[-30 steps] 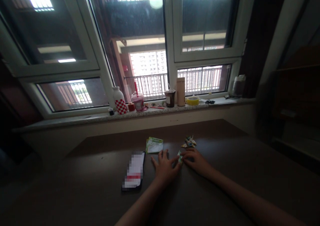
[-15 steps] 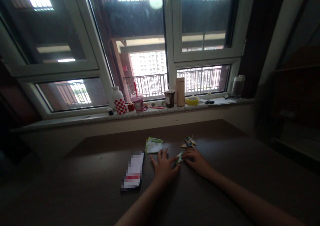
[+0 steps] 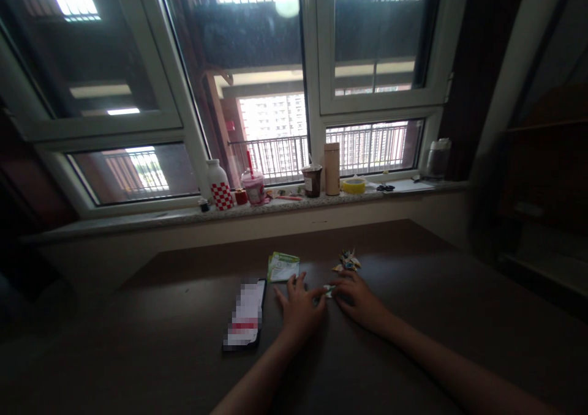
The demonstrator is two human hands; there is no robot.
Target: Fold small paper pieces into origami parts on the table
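Between my two hands is a small piece of folded paper (image 3: pixel 328 290), white with green, low over the dark table and mostly covered by fingers. My left hand (image 3: pixel 301 308) pinches its left side with thumb and forefinger, the other fingers spread. From the right, the fingers of my right hand (image 3: pixel 361 299) close on its other side. Just beyond the right hand lies a small pile of folded paper pieces (image 3: pixel 349 260), yellowish, white and dark. Ahead of my left fingers is a short stack of green and white paper sheets (image 3: pixel 285 268), lying flat.
A phone (image 3: pixel 245 314) with a blurred screen lies left of my left hand on the brown table (image 3: pixel 151 329). Along the windowsill stand a checkered bottle (image 3: pixel 220 188), a pink drink cup (image 3: pixel 253 187), a dark drink cup (image 3: pixel 312 181), a tan flask (image 3: pixel 332 170) and yellow tape (image 3: pixel 353 186).
The folded paper shows less between my fingers and looks flatter. My right fingers have shifted slightly left and closed in over it; my left hand has moved slightly left.
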